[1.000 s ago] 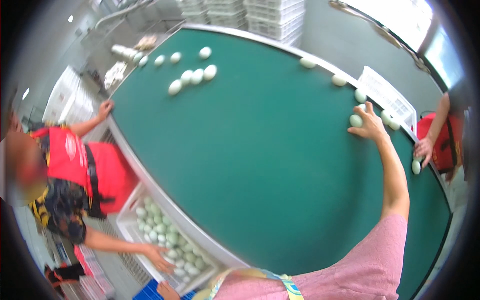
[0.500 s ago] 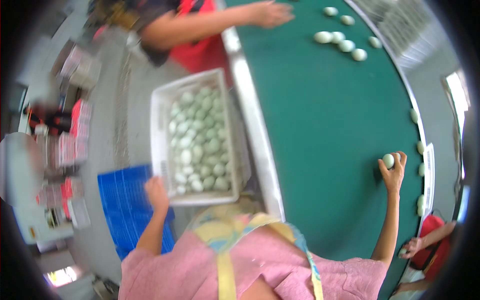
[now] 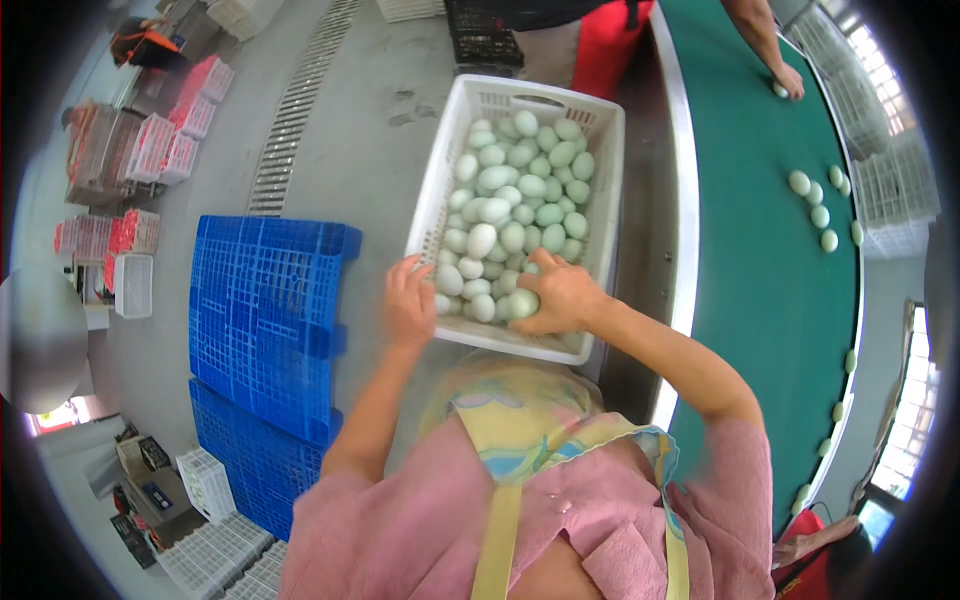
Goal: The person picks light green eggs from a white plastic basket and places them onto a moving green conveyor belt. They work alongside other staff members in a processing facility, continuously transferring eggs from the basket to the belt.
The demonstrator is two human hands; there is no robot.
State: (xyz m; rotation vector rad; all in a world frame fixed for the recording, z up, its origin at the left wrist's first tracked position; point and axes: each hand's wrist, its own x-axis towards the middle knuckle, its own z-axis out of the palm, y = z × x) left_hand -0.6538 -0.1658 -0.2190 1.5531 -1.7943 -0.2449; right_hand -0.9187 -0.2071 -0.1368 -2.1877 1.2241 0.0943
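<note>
A white plastic crate [image 3: 600,230] is filled with many pale green eggs [image 3: 533,187]. My right hand [image 3: 560,297] reaches into its near end, with its fingers curled around a pale egg [image 3: 523,303]. Other eggs lie right under and beside these fingers. At the near left corner of the crate, my left hand [image 3: 408,303] has its fingers bent over the rim; what its palm touches is hidden.
To the right runs a green belt [image 3: 750,300] with a metal edge, several eggs [image 3: 820,215] on its far side. Another person's hand [image 3: 788,82] holds an egg up there. Blue pallets [image 3: 265,310] lie on the floor at left; white crates [image 3: 215,555] stand at lower left.
My right hand has come from the belt's far side into the crate, carrying egg. My view has turned, so the crate now appears more central. My left hand stays by the crate's near left corner.
</note>
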